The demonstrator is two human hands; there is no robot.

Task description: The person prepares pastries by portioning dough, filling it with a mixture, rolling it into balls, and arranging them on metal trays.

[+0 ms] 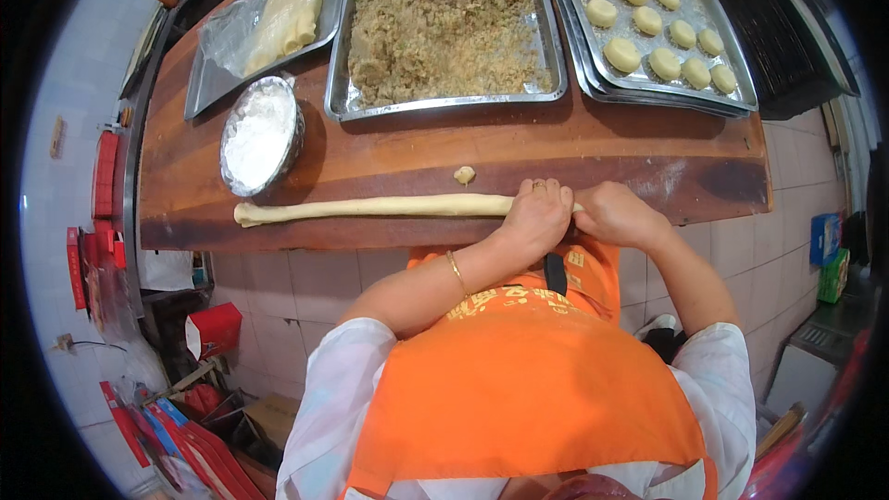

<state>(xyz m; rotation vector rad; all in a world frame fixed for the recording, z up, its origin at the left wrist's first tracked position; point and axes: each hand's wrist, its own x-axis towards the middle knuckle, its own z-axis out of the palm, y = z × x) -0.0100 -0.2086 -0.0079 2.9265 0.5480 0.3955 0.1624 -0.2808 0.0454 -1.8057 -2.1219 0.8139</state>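
A dough rope (389,207) is gripped near its right end by the left hand (539,217) and right hand (613,213), held close together over a wooden table (370,156).

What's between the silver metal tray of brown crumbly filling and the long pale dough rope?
In the head view, one small pale dough scrap on the brown wooden tabletop, nearer the dough rope.
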